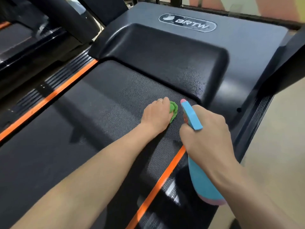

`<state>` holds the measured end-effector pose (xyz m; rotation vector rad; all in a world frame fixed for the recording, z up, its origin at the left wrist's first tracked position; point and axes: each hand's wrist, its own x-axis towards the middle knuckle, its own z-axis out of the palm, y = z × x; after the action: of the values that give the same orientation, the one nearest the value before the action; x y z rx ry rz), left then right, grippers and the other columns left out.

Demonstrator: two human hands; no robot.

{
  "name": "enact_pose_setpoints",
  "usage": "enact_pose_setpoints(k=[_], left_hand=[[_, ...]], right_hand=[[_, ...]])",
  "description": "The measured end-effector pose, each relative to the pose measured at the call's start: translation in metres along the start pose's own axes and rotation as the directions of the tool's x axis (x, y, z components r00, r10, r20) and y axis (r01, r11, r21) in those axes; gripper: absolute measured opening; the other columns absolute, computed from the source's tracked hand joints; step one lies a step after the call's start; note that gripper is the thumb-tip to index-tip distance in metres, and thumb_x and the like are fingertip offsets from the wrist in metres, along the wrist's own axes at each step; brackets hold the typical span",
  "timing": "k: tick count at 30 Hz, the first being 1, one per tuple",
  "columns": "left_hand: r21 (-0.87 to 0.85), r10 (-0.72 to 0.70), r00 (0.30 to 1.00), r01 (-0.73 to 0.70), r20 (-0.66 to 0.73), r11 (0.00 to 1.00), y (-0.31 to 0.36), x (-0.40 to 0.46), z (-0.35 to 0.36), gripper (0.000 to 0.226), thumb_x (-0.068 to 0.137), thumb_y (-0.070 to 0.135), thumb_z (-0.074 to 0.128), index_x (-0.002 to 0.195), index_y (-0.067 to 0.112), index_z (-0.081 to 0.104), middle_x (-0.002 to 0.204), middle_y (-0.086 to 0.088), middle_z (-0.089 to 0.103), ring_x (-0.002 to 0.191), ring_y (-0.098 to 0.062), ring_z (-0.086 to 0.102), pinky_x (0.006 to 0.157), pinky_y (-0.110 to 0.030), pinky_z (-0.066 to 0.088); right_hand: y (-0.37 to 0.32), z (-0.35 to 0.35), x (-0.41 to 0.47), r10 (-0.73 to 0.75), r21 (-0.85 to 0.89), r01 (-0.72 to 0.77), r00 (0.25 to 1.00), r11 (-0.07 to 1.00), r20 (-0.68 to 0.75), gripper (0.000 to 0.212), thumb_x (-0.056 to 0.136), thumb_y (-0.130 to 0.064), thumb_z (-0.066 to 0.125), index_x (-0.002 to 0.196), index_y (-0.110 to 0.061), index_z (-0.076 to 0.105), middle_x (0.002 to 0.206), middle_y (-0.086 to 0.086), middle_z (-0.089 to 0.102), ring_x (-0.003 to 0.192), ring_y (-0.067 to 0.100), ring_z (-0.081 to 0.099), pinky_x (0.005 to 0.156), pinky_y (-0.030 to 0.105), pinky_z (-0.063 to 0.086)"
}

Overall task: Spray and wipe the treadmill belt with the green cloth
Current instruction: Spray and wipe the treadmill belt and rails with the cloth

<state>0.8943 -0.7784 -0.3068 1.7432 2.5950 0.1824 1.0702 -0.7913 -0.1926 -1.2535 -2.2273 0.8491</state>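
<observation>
The black textured treadmill belt [92,116] runs from lower left to the motor cover. My left hand [156,115] presses a bunched green cloth [173,110] onto the belt near its front right corner, fingers curled over the cloth. Just to the right, my right hand [208,134] grips a blue spray bottle [203,180] by its neck. Its blue and pink nozzle [189,113] points toward the belt's front end. The bottle's body hangs below my hand over the right side rail.
The black motor cover [165,60] with a BRTW logo rises just beyond the cloth. Orange-striped side rails [54,94] [158,184] flank the belt. Another treadmill [24,47] stands at left. An upright post [287,68] and beige floor [280,146] lie at right.
</observation>
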Motion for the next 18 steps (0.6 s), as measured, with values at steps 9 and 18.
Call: enact_pose_setpoints(k=[9, 18], left_hand=[[-0.103, -0.322, 0.945, 0.325, 0.048, 0.94, -0.033, 0.074, -0.007, 0.03, 0.099, 0.037, 0.041, 0.109, 0.009, 0.045, 0.115, -0.014, 0.059, 0.104, -0.036, 0.058, 0.074, -0.041, 0.039], [-0.049, -0.625, 0.78, 0.626, 0.02, 0.779, -0.167, -0.106, -0.018, 0.024, 0.096, 0.033, 0.045, 0.094, 0.011, 0.038, 0.104, -0.021, 0.061, 0.095, -0.043, 0.059, 0.077, -0.046, 0.045]], right_hand=[[0.016, -0.001, 0.025, 0.175, 0.073, -0.179, 0.983, 0.981, 0.048, 0.009, 0.069, -0.014, 0.048, 0.065, -0.011, 0.04, 0.065, 0.008, 0.053, 0.064, 0.035, 0.047, 0.058, 0.035, 0.036], [0.0, 0.02, 0.01, 0.289, 0.235, -0.374, 0.899, 0.897, 0.328, 0.009, 0.077, -0.014, 0.048, 0.068, -0.014, 0.047, 0.057, 0.005, 0.063, 0.06, 0.032, 0.074, 0.067, 0.04, 0.058]])
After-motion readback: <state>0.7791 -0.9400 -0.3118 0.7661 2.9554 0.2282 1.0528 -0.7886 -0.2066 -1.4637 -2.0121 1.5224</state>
